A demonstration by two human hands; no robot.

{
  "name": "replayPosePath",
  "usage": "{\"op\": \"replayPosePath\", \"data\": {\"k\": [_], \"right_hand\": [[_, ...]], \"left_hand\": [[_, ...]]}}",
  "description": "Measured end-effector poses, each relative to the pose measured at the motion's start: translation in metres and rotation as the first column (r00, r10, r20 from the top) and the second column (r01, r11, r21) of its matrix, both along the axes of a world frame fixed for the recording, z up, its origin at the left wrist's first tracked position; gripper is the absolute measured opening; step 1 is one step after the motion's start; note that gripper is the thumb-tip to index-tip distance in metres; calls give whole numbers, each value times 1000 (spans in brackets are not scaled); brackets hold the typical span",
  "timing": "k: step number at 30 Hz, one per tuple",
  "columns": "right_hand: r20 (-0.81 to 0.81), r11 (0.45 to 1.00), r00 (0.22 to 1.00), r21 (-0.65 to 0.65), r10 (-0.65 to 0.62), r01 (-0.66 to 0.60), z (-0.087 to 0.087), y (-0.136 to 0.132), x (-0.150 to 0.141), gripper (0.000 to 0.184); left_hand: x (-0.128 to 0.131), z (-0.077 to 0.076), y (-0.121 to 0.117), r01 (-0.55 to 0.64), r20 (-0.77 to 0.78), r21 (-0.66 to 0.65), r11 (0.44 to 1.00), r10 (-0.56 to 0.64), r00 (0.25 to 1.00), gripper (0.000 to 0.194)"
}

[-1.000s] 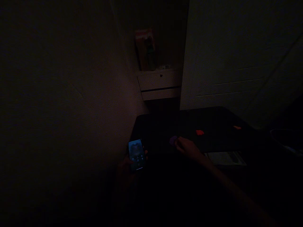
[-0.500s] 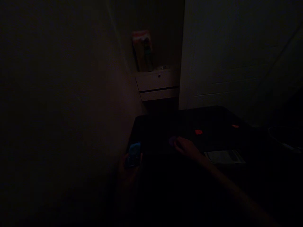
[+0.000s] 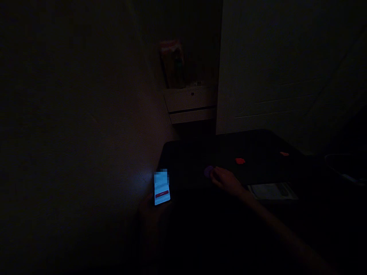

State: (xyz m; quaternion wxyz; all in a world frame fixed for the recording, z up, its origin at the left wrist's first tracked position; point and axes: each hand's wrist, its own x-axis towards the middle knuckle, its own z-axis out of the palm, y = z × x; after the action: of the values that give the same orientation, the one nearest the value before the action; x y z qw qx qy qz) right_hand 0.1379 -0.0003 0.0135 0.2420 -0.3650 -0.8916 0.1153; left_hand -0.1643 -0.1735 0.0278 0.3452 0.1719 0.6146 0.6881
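Observation:
The scene is very dark. My left hand [image 3: 149, 212], barely lit, is closed around a smartphone [image 3: 162, 187] beside the left wall. Its screen glows pale blue with a red bar, and the upper part is pixelated. Over the dark table [image 3: 189, 152], my right hand [image 3: 228, 180] has its fingers closed on the right edge of a flat, round purple piece [image 3: 209, 171]. Whether that piece is lifted or resting on the table I cannot tell. A red piece [image 3: 240, 161] lies to the right of it, and a smaller orange-red piece [image 3: 284, 154] farther right.
A pale, flat rectangular item [image 3: 269, 191] is near my right forearm. Behind the table stand a drawer unit [image 3: 190, 100] with a reddish package [image 3: 172, 65] on top, and a pale panel [image 3: 266, 68]. A dim wall [image 3: 86, 114] rises on the left.
The phone screen has turned from a dim dark picture to a bright pale blue one with a red bar, lighting the wall beside it. My right hand has stayed at the purple piece.

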Motion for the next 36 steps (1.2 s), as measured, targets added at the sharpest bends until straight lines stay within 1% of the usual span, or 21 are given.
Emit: {"op": "replayPosePath", "data": {"k": [3, 4, 5, 9, 11, 13, 16, 19, 20, 22, 24, 25, 27, 29, 30, 32, 34, 36], "right_hand": [[-1, 1000, 1000, 5, -1, 1, -1, 0, 0, 15], [-1, 1000, 1000, 6, -2, 2, -1, 0, 0, 15], [-2, 1000, 1000, 6, -2, 2, 0, 0, 0, 14], [0, 1000, 1000, 0, -1, 1, 4, -3, -1, 14], [3, 1000, 1000, 5, -10, 10, 5, -4, -1, 15], [6, 1000, 1000, 14, -12, 12, 5, -5, -1, 16], [10, 1000, 1000, 22, -7, 7, 3, -5, 0, 14], [21, 1000, 1000, 19, -11, 10, 1, -5, 1, 13], [28, 1000, 1000, 19, -11, 11, 0, -4, 1, 13], [31, 999, 999, 26, -27, 26, -1, -4, 1, 14], [37, 999, 999, 35, -29, 28, -2, -4, 0, 15], [45, 999, 999, 38, -30, 28, -3, -5, 0, 15], [60, 999, 998, 43, -33, 31, -4, -5, 0, 15], [67, 998, 997, 48, -36, 33, -4, -5, 0, 15], [58, 998, 998, 50, -39, 36, -3, -5, 0, 15], [24, 999, 999, 43, -31, 30, -2, -6, 0, 16], [-31, 1000, 999, 13, -11, 12, 1, -8, 1, 17], [-103, 999, 995, -40, 12, -16, 3, -9, 2, 20]], "left_hand": [[-3, 3, 4, -40, 60, -82, 996, 45, 997, 21], [-3, 6, 5, -42, 107, -87, 995, 51, 993, 17], [-2, 8, 6, -40, 165, -70, 997, 51, 985, 19], [0, 16, 13, -16, 376, 57, 998, -7, 927, 39], [-2, 18, 20, -6, 428, 96, 995, -35, 903, 45], [-5, 18, 27, -23, 454, 122, 992, -35, 891, 47], [-9, 16, 37, -75, 403, 116, 990, 22, 915, 40], [-9, 11, 38, -102, 330, 92, 991, 66, 942, 27], [-9, 9, 36, -114, 271, 77, 991, 89, 959, 24], [-7, 6, 31, -133, 74, 35, 991, 130, 989, 22], [-5, 3, 29, -149, -134, -9, 989, 146, 980, 25], [-5, 2, 29, -146, -205, -23, 989, 138, 969, 26], [-4, 1, 34, -127, -254, -27, 992, 116, 960, 27], [-5, 0, 42, -154, -258, -13, 988, 145, 955, 23], [-6, 0, 45, -178, -232, -11, 984, 171, 958, 21], [-8, 0, 47, -206, -123, -17, 978, 202, 972, 14], [-10, 1, 40, -158, 7, -19, 987, 159, 987, 7], [-8, 3, 24, -87, 85, 0, 996, 86, 993, 10]]}}
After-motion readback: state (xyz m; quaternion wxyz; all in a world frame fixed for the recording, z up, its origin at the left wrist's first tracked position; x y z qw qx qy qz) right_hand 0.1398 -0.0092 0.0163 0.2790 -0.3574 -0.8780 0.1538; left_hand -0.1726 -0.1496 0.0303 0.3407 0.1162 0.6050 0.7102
